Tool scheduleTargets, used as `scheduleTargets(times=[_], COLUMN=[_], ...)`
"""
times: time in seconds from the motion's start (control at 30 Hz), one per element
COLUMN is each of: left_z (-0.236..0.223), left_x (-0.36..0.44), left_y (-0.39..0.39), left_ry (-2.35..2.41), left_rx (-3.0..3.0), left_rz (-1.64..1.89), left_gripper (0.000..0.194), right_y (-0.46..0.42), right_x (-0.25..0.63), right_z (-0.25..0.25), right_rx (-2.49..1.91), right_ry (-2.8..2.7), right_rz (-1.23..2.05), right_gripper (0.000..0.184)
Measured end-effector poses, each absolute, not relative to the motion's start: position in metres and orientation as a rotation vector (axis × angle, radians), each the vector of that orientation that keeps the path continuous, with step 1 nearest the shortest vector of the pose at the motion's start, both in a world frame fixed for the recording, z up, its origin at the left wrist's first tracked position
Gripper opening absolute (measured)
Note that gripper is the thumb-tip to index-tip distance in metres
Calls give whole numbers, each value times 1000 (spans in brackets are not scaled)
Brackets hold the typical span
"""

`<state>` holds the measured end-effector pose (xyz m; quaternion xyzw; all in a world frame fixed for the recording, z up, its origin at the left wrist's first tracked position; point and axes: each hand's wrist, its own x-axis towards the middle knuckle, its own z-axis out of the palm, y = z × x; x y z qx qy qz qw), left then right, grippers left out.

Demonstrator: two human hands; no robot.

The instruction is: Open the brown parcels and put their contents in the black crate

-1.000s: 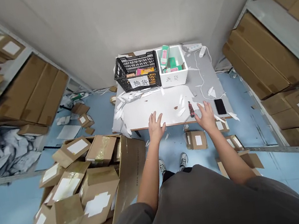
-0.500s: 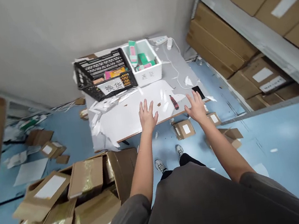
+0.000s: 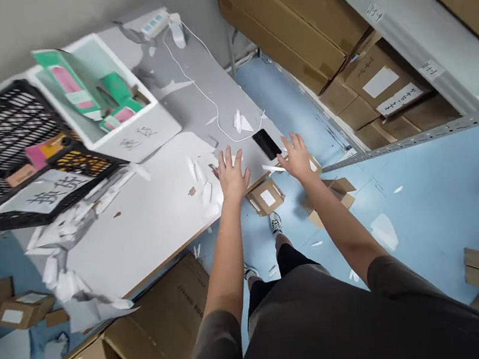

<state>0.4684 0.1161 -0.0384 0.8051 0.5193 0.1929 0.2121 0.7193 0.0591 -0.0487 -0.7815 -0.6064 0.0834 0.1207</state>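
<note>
My left hand [image 3: 232, 176] is held out over the front edge of the table [image 3: 157, 235], fingers spread and holding nothing. It covers most of the red box cutter [image 3: 214, 172]. My right hand [image 3: 294, 158] reaches to the table's right corner, its fingers apart and empty. Just beyond it lies a black phone [image 3: 267, 144] with a white cable [image 3: 208, 96] running close by. Whether the fingertips touch the phone or the tabletop, I cannot tell.
A black plastic crate [image 3: 2, 144] and a white foam box [image 3: 137, 138] holding green-and-pink packages stand on the table. Paper scraps [image 3: 65, 225] litter it. A large carton [image 3: 165, 312] of boxes is at lower left. Shelving [image 3: 406, 25] with cartons rises at right. Small boxes [image 3: 266, 197] lie on the floor.
My view has turned to the right and come closer to the table, so the crate and foam box now sit further left. Both hands remain spread and empty; the left now covers the box cutter.
</note>
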Motion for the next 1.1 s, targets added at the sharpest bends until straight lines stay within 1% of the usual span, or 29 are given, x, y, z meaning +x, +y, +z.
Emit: scheduleTargets(times=[0.13, 0.23, 0.37, 0.5, 0.6, 0.73, 1.0, 1.1], left_z=[-93, -126, -157, -176, -183, -185, -182, -179], left_x=[506, 516, 516, 513, 510, 510, 509, 508], left_y=[153, 167, 170, 169, 169, 170, 169, 170], left_ry=[1442, 1449, 1447, 1448, 1460, 1446, 1443, 1456], left_rx=[2187, 2156, 2141, 2146, 2119, 2089, 2078, 2084], left_rz=[510, 496, 457, 426, 424, 430, 418, 421], left_gripper=[66, 67, 62, 58, 57, 59, 62, 64], right_y=[107, 130, 152, 167, 170, 169, 159, 151], right_x=[747, 751, 745, 740, 739, 739, 746, 755], right_z=[-106, -149, -198, -231, -240, -241, -228, -218], right_rx=[-2326, -2382, -2481, -2480, -2466, -2498, -2409, -2400], right_ry=[-1793, -1772, -1677, -1580, -1540, -1512, -1623, -1714], right_rz=[299, 391, 530, 520, 509, 527, 489, 479], right_gripper=[68, 73, 82, 77, 74, 72, 82, 80])
